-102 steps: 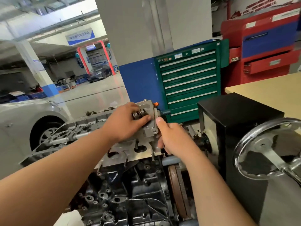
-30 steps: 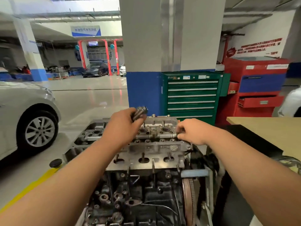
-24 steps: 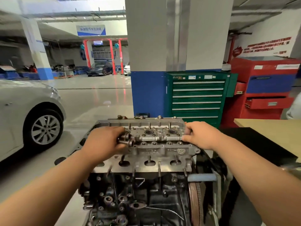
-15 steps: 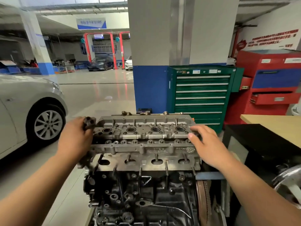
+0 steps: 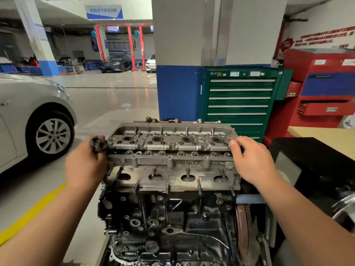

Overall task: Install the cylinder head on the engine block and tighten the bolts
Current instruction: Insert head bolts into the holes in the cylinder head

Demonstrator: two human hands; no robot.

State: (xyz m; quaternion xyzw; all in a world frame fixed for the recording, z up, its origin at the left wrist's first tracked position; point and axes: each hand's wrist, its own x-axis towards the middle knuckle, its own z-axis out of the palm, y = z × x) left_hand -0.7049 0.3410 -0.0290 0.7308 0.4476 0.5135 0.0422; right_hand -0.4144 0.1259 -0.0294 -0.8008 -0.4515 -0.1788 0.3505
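Right now my left hand [image 5: 86, 166] is curled around a small bunch of dark bolts [image 5: 98, 145], their heads poking up above my fingers, and it sits just beside the left end of the cylinder head [image 5: 172, 158]. My right hand [image 5: 253, 162] is at the opposite end, thumb laid on the top face and fingers bent over the head's right edge, gripping it. The cylinder head lies flat on top of the engine block [image 5: 172, 217], its four round wells in a row facing up and its studded port face toward me. A toothed flywheel [image 5: 244, 227] shows at the block's right end, below my right forearm. Behind the engine stands a green tool cabinet [image 5: 238, 100] with a red cabinet [image 5: 322, 89] beside it, and a tan counter [image 5: 324, 137] is off to the right. A silver car [image 5: 28, 116] is parked on the left, near a yellow line [image 5: 28, 214] on the floor.
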